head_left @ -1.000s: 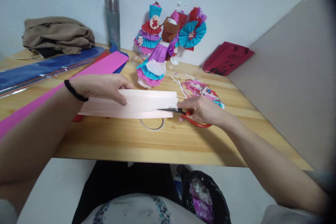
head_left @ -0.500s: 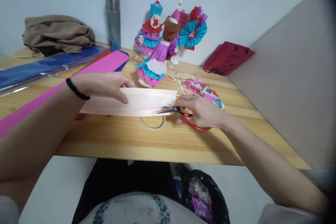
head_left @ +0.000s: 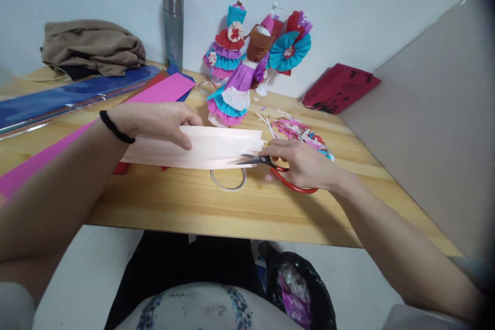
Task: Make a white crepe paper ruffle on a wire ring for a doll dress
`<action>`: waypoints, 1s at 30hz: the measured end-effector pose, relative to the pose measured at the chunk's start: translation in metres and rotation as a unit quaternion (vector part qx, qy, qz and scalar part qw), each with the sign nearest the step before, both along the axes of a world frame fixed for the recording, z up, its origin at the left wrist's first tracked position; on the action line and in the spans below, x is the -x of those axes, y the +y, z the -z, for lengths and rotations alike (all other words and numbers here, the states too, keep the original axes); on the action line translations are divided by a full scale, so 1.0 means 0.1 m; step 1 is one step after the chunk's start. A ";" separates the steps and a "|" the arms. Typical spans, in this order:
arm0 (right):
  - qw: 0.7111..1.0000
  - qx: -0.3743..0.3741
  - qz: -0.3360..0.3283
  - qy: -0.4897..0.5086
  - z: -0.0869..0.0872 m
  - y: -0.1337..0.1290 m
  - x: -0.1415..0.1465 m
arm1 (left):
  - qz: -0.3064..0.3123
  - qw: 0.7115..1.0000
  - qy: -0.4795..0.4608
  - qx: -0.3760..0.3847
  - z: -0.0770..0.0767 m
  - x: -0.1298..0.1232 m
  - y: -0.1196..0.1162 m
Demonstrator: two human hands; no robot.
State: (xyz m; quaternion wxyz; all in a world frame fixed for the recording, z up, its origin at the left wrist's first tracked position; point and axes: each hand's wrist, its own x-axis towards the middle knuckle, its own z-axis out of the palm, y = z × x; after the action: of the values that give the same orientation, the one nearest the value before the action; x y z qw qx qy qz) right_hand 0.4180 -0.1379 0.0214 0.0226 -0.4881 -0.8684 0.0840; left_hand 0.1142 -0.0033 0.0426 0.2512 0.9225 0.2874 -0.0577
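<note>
A long pale pink paper strip (head_left: 216, 147) is stretched sideways above the table. My left hand (head_left: 166, 122) grips it from above, thumb on the near face and fingers partly hidden behind. At the strip's right end, my right hand (head_left: 305, 161) is closed around red-handled scissors (head_left: 296, 183). Their dark blades are parted and lie over the lower right part of the paper. Below the strip, a thin roll of tape (head_left: 229, 187) rests on the wood. A bright pink paper strip (head_left: 162, 88) runs under my left forearm.
Dolls in ruffled paper dresses (head_left: 237, 80) stand at the back, beside a steel flask (head_left: 172, 28). Paper scraps (head_left: 299, 131) are heaped behind my right hand. A red bag (head_left: 340, 87) leans by the partition. Under the table edge is a black bin bag (head_left: 323, 289).
The view has shifted slightly, so most things appear a little further right. Both hands keep their hold on the paper and scissors, and the blades stay parted at the right end.
</note>
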 end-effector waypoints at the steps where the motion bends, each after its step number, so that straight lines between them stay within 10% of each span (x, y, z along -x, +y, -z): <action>1: 1.000 0.001 0.000 0.003 0.00 0.00 -0.01 | 0.002 1.000 -0.001 0.002 0.00 0.00 0.00; 30: 0.997 -0.068 0.033 -0.007 0.00 -0.13 0.07 | 0.040 0.999 0.008 -0.036 -0.03 -0.06 -0.06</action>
State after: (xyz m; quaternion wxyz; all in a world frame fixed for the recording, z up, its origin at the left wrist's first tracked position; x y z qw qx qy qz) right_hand 0.4109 -0.1506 0.0212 0.0523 -0.5146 -0.8556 0.0204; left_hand 0.1199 -0.0097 0.0454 0.2127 0.9413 0.2543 -0.0642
